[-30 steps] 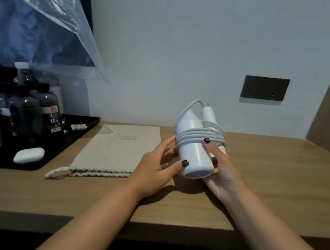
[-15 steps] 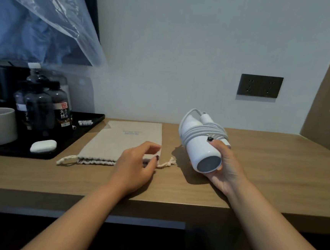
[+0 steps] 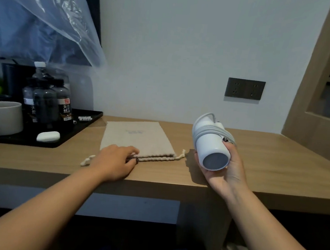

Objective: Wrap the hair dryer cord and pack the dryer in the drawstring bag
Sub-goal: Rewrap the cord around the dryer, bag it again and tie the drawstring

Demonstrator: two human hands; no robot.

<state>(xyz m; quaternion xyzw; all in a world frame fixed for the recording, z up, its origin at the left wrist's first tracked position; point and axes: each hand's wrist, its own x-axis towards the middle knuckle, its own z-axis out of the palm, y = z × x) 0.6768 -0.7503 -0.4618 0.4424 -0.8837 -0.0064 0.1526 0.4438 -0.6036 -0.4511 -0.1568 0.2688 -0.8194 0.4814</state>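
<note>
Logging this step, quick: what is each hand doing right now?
Left hand: pinching the near edge of the drawstring bag.
Right hand: gripping the hair dryer, cord wrapped round it.

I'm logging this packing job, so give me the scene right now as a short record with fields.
dryer: white hair dryer, cord coiled around its body, held above the desk
right hand: grips the dryer
left hand: fingers curled at the bag's open edge
bag: beige drawstring bag, flat on the wooden desk, still empty
tray: black tray, bottles and a mug on it
</note>
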